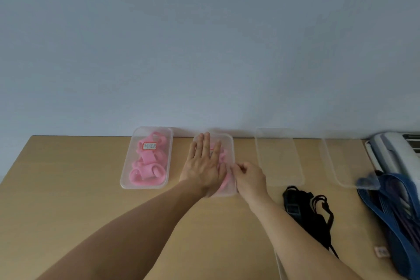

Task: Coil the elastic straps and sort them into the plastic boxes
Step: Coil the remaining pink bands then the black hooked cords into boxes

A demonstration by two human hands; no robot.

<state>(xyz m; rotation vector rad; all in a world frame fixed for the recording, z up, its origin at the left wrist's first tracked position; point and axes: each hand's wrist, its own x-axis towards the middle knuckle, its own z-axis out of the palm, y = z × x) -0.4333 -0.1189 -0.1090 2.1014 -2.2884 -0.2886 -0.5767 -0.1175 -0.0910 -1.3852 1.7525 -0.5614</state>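
Note:
Several clear plastic boxes stand in a row along the table's far edge. The leftmost box is lidded, labelled and full of coiled pink straps. My left hand lies flat with straight fingers on the lid of the second box, which holds pink straps. My right hand pinches the right edge of that box with curled fingers. Two empty clear boxes stand further right. Black straps lie loose in front of them. Blue straps are piled at the right edge.
The wooden table meets a pale wall at the back. A white appliance sits at the far right corner. A small label lies near the blue straps. A clear lid edge shows at the bottom.

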